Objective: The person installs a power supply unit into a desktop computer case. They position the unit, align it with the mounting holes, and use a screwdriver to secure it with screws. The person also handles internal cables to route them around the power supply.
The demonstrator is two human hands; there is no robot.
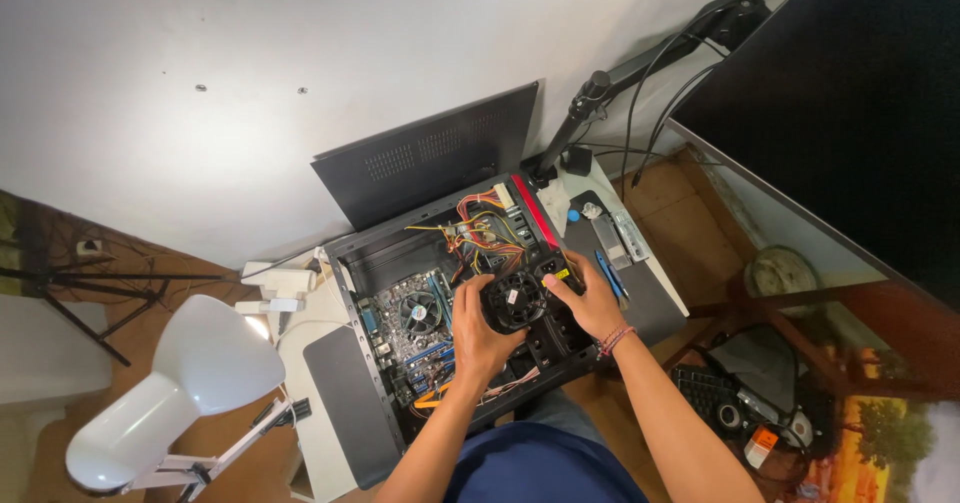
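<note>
An open black computer case lies on its side on a white desk, its motherboard and a round processor fan showing. Both my hands grip a black power supply unit with a round fan grille, held over the case's right half. My left hand clasps its near left side. My right hand, with bead bracelets at the wrist, holds its right side. Red, yellow and orange cables run from behind the unit into the case.
The case's black side panel leans against the white wall. A white desk lamp stands at lower left. A monitor arm and a large dark screen are at right. Small tools lie right of the case; a keyboard sits on the floor.
</note>
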